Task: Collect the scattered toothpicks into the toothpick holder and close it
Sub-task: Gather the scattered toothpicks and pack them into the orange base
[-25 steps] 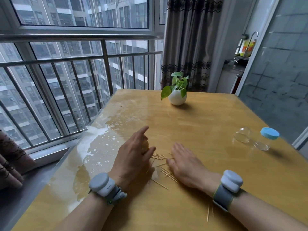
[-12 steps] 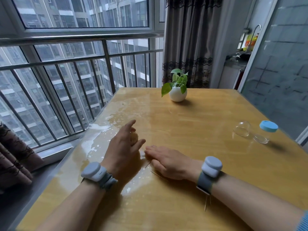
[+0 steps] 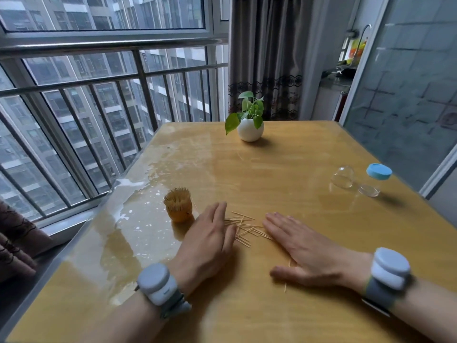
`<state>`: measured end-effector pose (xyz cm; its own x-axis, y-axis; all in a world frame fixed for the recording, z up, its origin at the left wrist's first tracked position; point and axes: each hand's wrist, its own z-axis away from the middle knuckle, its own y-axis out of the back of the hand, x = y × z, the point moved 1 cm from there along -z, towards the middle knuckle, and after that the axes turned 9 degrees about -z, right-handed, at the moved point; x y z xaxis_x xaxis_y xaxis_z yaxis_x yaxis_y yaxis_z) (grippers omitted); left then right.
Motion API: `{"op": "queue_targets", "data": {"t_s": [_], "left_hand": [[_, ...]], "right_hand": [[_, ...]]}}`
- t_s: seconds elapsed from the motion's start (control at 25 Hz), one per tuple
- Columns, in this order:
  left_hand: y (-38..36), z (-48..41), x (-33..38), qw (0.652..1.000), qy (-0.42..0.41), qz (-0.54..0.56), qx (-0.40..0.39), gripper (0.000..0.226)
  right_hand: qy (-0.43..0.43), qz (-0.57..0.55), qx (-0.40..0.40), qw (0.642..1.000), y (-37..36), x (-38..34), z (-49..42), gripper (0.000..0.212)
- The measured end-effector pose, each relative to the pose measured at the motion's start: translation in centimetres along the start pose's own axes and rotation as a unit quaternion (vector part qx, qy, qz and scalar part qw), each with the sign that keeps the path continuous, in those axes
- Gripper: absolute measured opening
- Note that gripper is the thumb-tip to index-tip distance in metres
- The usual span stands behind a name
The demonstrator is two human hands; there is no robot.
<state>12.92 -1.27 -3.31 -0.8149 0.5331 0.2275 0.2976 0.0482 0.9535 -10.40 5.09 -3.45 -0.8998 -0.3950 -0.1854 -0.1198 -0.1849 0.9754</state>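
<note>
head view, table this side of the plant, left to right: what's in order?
toothpick bundle → left hand → loose toothpicks → right hand → clear dome → blue-ended holder

At the far end of the wooden surface [image 3: 309, 157] I see a small leafy plant in a round white pot [image 3: 250, 129]. Behind it hangs a dark patterned curtain [image 3: 267, 58]. On the left of the frame, a metal railing [image 3: 111, 45] fronts the window, with tower blocks [image 3: 74, 100] outside.
</note>
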Motion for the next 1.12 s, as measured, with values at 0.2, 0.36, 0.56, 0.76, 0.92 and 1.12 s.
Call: {"op": "queue_targets", "data": {"t_s": [0.2,0.36,0.56,0.76,0.92,1.12], "left_hand": [[-1.0,-1.6,0.3,0.997,0.073,0.008,-0.038,0.06],[-0.3,-1.6,-0.2,0.994,0.089,0.059,-0.032,0.064],[-1.4,-1.9,0.5,0.995,0.065,-0.029,-0.07,0.064],[-0.8,-2.3,0.7,0.996,0.092,0.007,-0.017,0.06],[-1.5,-2.8,0.3,0.985,0.135,-0.088,-0.055,0.067],[-0.5,-2.4,0.3,0.996,0.086,0.025,0.004,0.046]], "right_hand": [[-0.031,-0.066,0.029,0.997,-0.2,-2.2,-7.2,0.098],[-0.009,-0.232,0.095,0.968,1.9,-0.2,-6.7,0.095],[0.064,-0.05,-0.003,0.997,0.7,1.8,-2.1,0.114],[0.032,-0.059,0.077,0.995,0.6,-0.2,-7.0,0.112],[0.054,-0.052,0.087,0.993,1.7,-0.6,-7.7,0.098],[0.043,-0.038,0.047,0.997,3.0,-1.0,-7.4,0.079]]}}
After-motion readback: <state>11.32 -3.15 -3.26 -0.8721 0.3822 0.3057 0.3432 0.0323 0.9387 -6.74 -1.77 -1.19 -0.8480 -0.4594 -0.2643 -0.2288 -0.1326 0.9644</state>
